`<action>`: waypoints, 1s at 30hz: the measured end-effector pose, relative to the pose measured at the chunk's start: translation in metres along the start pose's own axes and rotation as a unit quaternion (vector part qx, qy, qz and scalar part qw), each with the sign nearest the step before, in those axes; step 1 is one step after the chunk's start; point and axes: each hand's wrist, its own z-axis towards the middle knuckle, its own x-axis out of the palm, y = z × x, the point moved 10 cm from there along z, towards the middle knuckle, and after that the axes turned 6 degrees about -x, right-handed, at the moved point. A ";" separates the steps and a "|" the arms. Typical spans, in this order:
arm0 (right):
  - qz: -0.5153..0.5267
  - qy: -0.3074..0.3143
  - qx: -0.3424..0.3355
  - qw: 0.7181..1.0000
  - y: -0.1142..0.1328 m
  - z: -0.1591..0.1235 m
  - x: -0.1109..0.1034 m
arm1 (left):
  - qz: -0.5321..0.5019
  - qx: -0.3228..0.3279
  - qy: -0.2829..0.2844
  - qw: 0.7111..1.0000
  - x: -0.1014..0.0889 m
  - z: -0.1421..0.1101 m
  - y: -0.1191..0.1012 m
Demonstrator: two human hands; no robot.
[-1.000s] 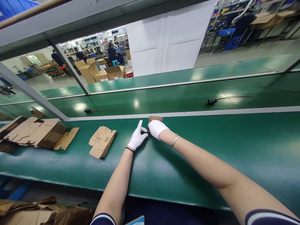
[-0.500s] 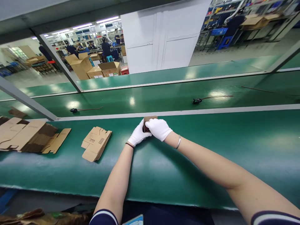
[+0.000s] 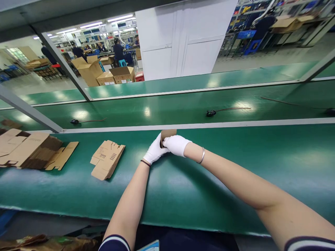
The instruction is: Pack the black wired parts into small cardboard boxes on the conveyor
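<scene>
A small brown cardboard box stands at the far side of the green work surface, its flap raised. My left hand, in a white glove, is closed around the box's left side. My right hand, also gloved, is bent over the box's opening with its fingers together. Those fingertips are partly inside the box, so whatever they hold is hidden. To the left of my hands lies a small stack of flattened cartons with dark print.
A larger pile of folded cartons lies at the far left. Beyond a pale rail, a green belt carries black devices with thin wires. Metal posts slant up on the left.
The black devices on the far belt have shifted left, and another shows at the right edge. My right hand has turned slightly at the box; dark reddish contents there are now mostly covered.
</scene>
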 end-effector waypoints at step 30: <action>0.027 -0.167 0.060 0.984 -0.052 0.061 -0.024 | 0.398 -0.119 -0.280 0.866 -0.165 -0.059 -0.032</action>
